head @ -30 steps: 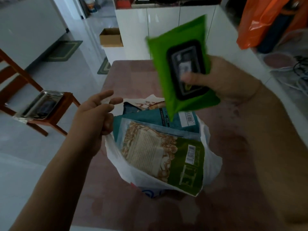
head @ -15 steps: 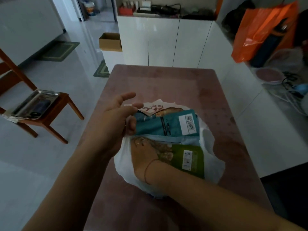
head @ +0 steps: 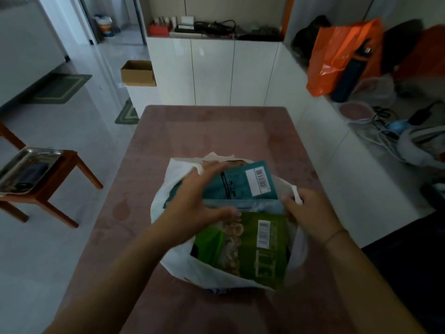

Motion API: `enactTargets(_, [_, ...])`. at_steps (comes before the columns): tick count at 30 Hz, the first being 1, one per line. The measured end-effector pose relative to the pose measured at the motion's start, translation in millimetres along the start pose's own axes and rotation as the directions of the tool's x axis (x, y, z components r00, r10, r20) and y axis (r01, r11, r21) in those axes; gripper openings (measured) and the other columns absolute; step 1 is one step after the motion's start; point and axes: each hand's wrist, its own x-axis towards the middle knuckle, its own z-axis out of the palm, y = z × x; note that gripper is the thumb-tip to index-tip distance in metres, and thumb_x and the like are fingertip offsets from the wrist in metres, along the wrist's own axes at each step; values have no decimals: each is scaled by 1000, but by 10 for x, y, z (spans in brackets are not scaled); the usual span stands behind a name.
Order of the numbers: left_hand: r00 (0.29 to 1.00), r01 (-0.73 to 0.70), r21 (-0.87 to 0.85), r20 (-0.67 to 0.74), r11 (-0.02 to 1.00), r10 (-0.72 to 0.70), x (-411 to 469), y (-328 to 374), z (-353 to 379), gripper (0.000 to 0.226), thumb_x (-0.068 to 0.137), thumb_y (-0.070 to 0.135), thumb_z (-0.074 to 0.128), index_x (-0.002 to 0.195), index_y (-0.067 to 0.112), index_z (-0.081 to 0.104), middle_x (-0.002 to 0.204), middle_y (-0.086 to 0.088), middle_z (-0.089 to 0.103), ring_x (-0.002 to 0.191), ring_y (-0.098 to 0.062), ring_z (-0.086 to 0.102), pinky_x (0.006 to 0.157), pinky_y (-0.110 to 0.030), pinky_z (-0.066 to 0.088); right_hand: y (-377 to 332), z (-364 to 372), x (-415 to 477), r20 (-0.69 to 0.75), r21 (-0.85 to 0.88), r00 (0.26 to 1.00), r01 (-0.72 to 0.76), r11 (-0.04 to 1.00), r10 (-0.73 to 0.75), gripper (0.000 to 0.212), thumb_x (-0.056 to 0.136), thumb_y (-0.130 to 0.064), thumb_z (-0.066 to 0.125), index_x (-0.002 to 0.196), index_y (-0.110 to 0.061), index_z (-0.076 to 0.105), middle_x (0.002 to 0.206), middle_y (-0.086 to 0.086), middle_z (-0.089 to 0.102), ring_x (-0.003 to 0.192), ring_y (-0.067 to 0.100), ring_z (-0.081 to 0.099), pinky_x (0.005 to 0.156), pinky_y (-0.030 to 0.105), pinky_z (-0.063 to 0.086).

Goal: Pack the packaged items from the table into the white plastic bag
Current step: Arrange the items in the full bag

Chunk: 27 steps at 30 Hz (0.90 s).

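The white plastic bag [head: 166, 201] lies open on the pink table [head: 212, 131], stuffed with packets. A teal packet [head: 243, 182] with a barcode sticks out at the far side. A green snack packet [head: 262, 249] lies on top at the near side, and a brighter green pack [head: 207, 244] shows beside it inside the bag. My left hand [head: 195, 208] rests spread over the packets near the bag's left rim, fingers apart. My right hand [head: 308, 210] pinches the bag's right handle [head: 297, 196].
A wooden stool [head: 60, 179] with a metal tray [head: 26, 167] stands left of the table. White cabinets [head: 212, 73] run behind, with a cardboard box [head: 138, 73]. An orange bag [head: 337, 56] and cables [head: 385, 126] crowd the counter on the right.
The bright green pack, held up in my right hand a second ago, now lies inside the bag. My right hand came out and took the right handle; my left hand spread over the packets.
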Motion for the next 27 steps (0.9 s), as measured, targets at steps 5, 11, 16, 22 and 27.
enactTargets(5, [935, -236, 528, 353, 816, 42, 154, -339, 610, 94, 66, 69, 61, 136, 60, -2, 154, 6, -25, 138, -23, -31, 108, -53, -13, -100, -296, -5, 395, 741, 918, -337, 582, 29, 19, 94, -12, 41, 79, -7, 51, 35, -6, 39, 28, 3, 31, 30, 12, 27])
enactTargets(11, [969, -149, 716, 244, 682, -45, 296, -464, 735, 86, 73, 76, 44, 139, 54, -6, 155, 0, -24, 141, -30, -23, 111, -59, -6, -264, -510, -42, 678, 734, 689, -615, 288, -258, 58, 46, 1, 83, 97, 0, 55, 51, -3, 43, 34, 4, 35, 29, 13, 26])
enactTargets(16, [979, -69, 801, 170, 595, -116, 376, -557, 726, 80, 78, 73, 37, 141, 50, -8, 157, -3, -18, 143, -35, -15, 110, -62, 2, -425, -503, -67, 660, 746, 709, -579, 330, -249, 48, 59, -4, 66, 105, 0, 52, 55, -1, 44, 36, 4, 35, 29, 12, 28])
enactTargets(22, [942, 3, 503, 288, 864, -170, 402, -392, 502, 74, 81, 54, 56, 142, 46, 15, 158, 2, 3, 145, -26, 4, 115, -59, 8, -497, -454, 73, 400, 753, 898, -210, 624, -181, 21, 87, -8, 48, 106, -2, 55, 70, 3, 58, 59, 11, 53, 58, 21, 48])
enactTargets(27, [978, 188, -126, -73, 974, -198, 307, -62, -134, 21, 91, 14, 55, 110, 22, 59, 101, -7, 64, 77, -4, 65, 67, -21, 57, -526, -358, 32, 379, 687, 911, -158, 709, -164, 18, 93, -5, 45, 103, -10, 58, 64, 5, 56, 56, 12, 51, 57, 26, 48])
